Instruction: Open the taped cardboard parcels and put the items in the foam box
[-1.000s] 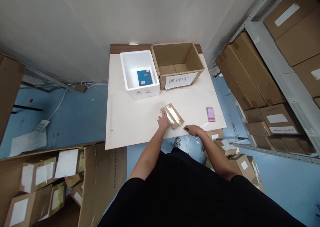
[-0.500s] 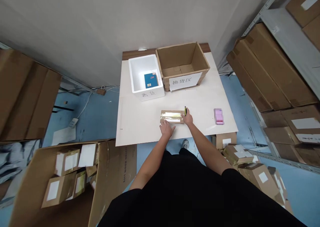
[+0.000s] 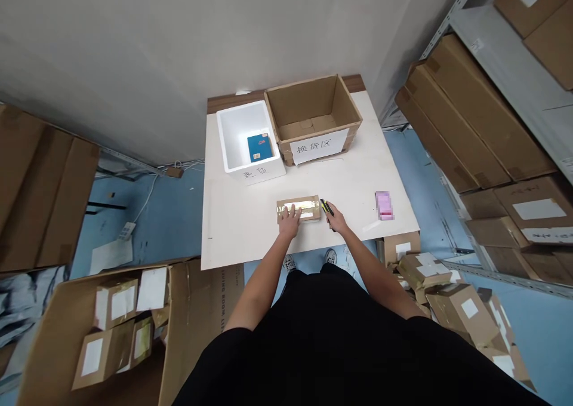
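A small taped cardboard box (image 3: 310,205) lies flat near the front of the white-topped table (image 3: 242,227). My left hand (image 3: 290,221) rests on its left part, fingers spread over the tape and white label. Just off the box's right end, my right hand (image 3: 335,218) is closed around a yellow-and-black utility knife (image 3: 328,206). The knife points up and left, its tip close to the box's right edge; I cannot tell whether it touches.
Behind the box stand a white foam box (image 3: 262,170) holding a blue box (image 3: 259,147) and an open carton (image 3: 320,149). A pink packet (image 3: 384,206) lies at right. Parcels fill a large carton (image 3: 179,322) at lower left; others (image 3: 452,310) are piled at lower right.
My left hand has moved from the box's front edge onto its top. My right hand has drawn away from the box's right end, with the knife now tilted left. The view has shifted slightly.
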